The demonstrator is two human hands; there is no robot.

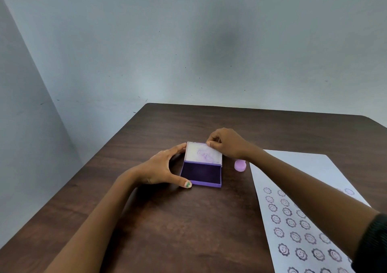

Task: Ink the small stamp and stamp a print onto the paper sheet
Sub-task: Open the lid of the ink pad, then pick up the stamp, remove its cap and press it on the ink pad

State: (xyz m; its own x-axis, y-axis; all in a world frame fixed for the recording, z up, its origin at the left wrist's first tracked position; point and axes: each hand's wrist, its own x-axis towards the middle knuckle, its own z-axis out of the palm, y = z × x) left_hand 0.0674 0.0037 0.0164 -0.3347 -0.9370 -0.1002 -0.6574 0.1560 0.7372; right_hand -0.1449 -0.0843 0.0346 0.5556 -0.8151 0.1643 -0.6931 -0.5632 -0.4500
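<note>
A purple ink pad box (200, 173) lies open in the middle of the table, its dark pad showing and its pale, ink-smeared lid (203, 154) raised behind. My left hand (162, 169) cups the box's left side, thumb at its front corner. My right hand (225, 144) pinches the lid's far right edge. The small lilac stamp (240, 165) stands on the table just right of the box, under my right wrist, touched by neither hand. The white paper sheet (297, 189) lies at the right, carrying several rows of smiling flower prints.
The dark wooden table (178, 220) ends at a far edge near a pale wall, with its left edge running diagonally towards me. My right forearm crosses over the upper part of the sheet.
</note>
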